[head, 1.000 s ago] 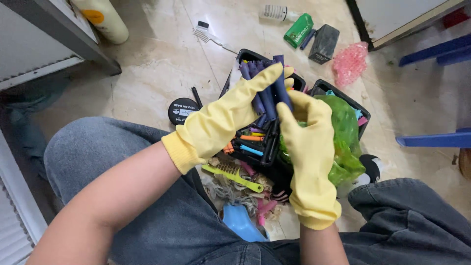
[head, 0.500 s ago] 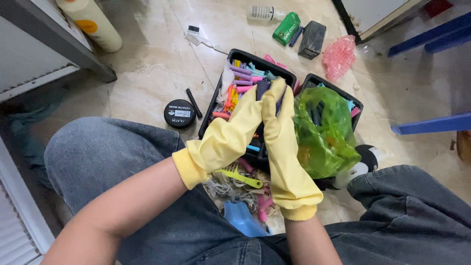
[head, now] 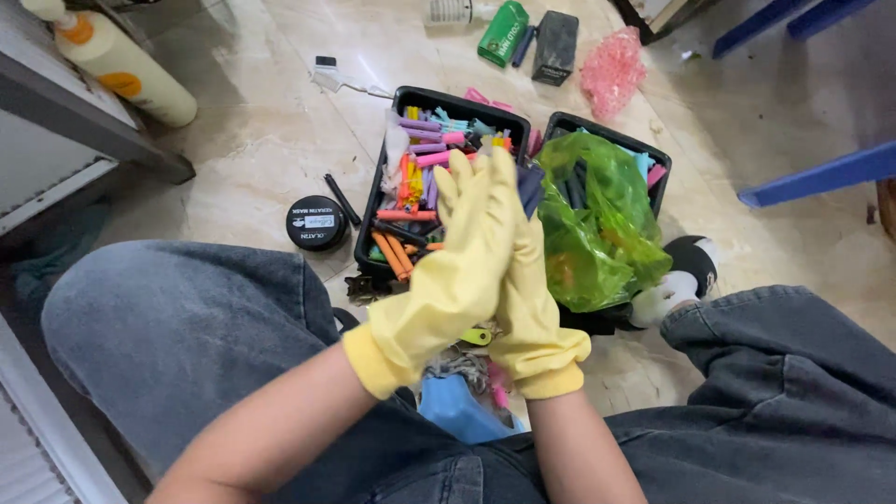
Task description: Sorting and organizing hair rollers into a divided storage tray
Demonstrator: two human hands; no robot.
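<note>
Above the lap, both hands in yellow rubber gloves are pressed palm to palm — the left hand [head: 457,252] lies over the right hand [head: 527,280], and a bundle of dark blue rods [head: 529,187] pokes out between their fingertips, squeezed between the two palms. How many rods there are is hard to tell, since the gloves hide most of them. Just beyond the hands sits a black tray [head: 378,201] full of coloured rods, and beside it a second tray holding a green plastic bag [head: 597,224]. A round black jar [head: 316,222] lies on the floor tiles — near the person's knee.
</note>
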